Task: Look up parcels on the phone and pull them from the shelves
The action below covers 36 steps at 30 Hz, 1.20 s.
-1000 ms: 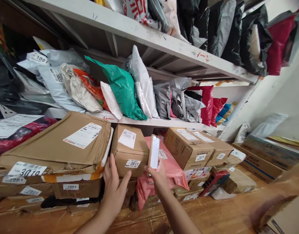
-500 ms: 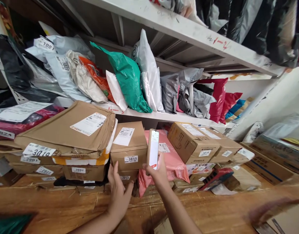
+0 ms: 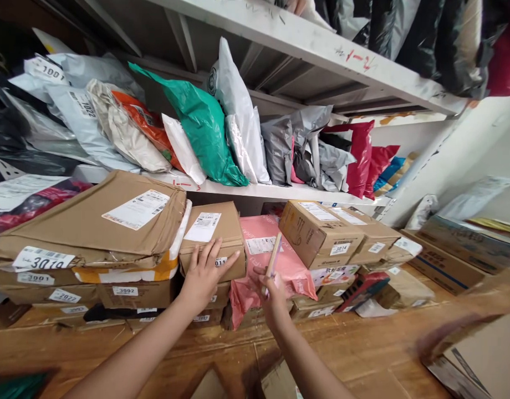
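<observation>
My left hand [image 3: 205, 272] lies with spread fingers against the front of a brown cardboard box [image 3: 228, 235], partly covering its number label. A white shipping label is on that box's top. In my right hand [image 3: 275, 291] is a smartphone [image 3: 274, 255], turned nearly edge-on so its screen barely shows. Behind the phone lies a pink plastic mailer [image 3: 294, 271] with a white label. Right of the mailer sits a carton marked 3014 [image 3: 321, 235]. To the left, a large flat box [image 3: 88, 221] labelled 3019 rests on other boxes.
A white shelf [image 3: 222, 188] above holds several mailers, among them a green bag [image 3: 205, 130] and a white bag [image 3: 238, 122]. Another shelf [image 3: 321, 44] overhangs it. Cartons [image 3: 446, 260] stand at the right by the wall. Cardboard pieces [image 3: 483, 360] lie on the wooden floor [image 3: 155, 354].
My left hand has risen from the box's lower left side onto its front label. The phone has turned from face-on to edge-on and shifted slightly right. The view has moved a little.
</observation>
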{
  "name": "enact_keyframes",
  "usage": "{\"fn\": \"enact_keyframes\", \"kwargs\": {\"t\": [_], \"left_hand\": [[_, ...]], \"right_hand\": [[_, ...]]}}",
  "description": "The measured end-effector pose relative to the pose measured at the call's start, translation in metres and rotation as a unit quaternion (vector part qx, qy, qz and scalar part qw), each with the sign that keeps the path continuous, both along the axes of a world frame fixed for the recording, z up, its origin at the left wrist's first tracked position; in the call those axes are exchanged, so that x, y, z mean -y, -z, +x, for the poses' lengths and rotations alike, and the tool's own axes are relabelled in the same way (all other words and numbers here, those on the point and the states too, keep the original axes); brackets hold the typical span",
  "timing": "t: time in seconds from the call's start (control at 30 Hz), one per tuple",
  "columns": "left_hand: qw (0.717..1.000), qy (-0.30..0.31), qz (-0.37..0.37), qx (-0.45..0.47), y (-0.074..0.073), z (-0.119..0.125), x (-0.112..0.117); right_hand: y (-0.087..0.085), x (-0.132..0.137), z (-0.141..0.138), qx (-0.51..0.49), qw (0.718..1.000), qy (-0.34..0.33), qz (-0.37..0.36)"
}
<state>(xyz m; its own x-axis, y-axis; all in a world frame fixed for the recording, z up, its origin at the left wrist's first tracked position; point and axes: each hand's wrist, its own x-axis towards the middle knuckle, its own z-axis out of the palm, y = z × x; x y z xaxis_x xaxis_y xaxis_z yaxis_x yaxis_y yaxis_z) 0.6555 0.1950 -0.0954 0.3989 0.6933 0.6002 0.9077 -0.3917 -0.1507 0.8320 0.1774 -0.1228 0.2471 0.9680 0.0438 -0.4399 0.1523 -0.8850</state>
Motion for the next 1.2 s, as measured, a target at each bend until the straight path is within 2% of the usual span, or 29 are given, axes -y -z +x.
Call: {"fn": "enact_keyframes", "kwargs": {"t": [0.13, 0.23, 0.4, 0.57, 0.77, 0.97, 1.1, 1.2], "left_hand": [[0.999, 0.028, 0.045, -0.009, 0.0, 0.003, -0.003], [0.997, 0.045, 0.064, -0.028, -0.01, 0.004, -0.005], [0.995, 0.025, 0.094, -0.03, -0.024, 0.009, 0.006], [0.987, 0.013, 0.153, -0.049, -0.024, 0.008, 0.024], [0.987, 0.03, 0.142, -0.068, -0.016, -0.001, 0.03], [0.984, 0.037, 0.147, -0.09, -0.022, -0.009, 0.032], [0.987, 0.055, 0.135, -0.072, -0.031, -0.017, 0.045], [0.987, 0.054, 0.133, -0.069, -0.034, -0.012, 0.057]], "right_hand": [[0.002, 0.014, -0.027, -0.122, 0.989, -0.048, -0.071], [0.004, 0.014, -0.042, -0.152, 0.984, -0.039, -0.081], [0.001, 0.008, -0.052, -0.187, 0.977, -0.027, -0.094], [-0.012, 0.007, -0.051, -0.22, 0.972, -0.023, -0.083], [-0.031, 0.009, -0.045, -0.246, 0.966, -0.038, -0.071], [-0.031, 0.009, -0.042, -0.239, 0.968, -0.023, -0.071], [-0.034, 0.011, -0.033, -0.276, 0.955, -0.091, -0.054], [-0.04, 0.013, -0.022, -0.24, 0.961, -0.134, -0.022]]}}
